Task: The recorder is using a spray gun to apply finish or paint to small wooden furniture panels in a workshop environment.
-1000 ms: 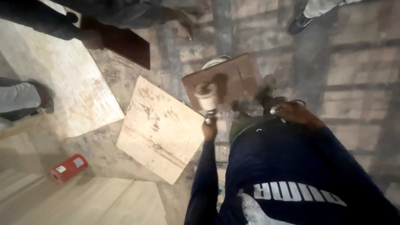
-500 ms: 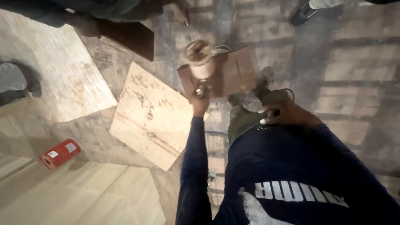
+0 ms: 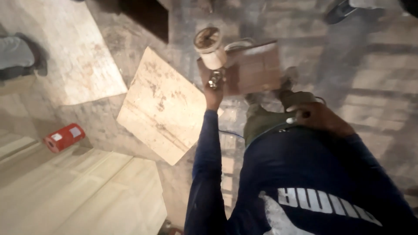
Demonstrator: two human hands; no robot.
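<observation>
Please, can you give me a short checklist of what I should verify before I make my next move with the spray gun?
1. Grip: left hand is closed on the spray gun, with the cup on top: ok.
2. Free hand: right hand rests at the hip, away from the gun: ok.
3. Brown board lies on the floor just beyond the gun: ok.
4. People nearby: one shoe at the left and another shoe at the top right stand close: not ok.
5. Cup closed: too blurred, cannot tell.
6. Red can lies far to the left, past the pale board: ok.
</observation>
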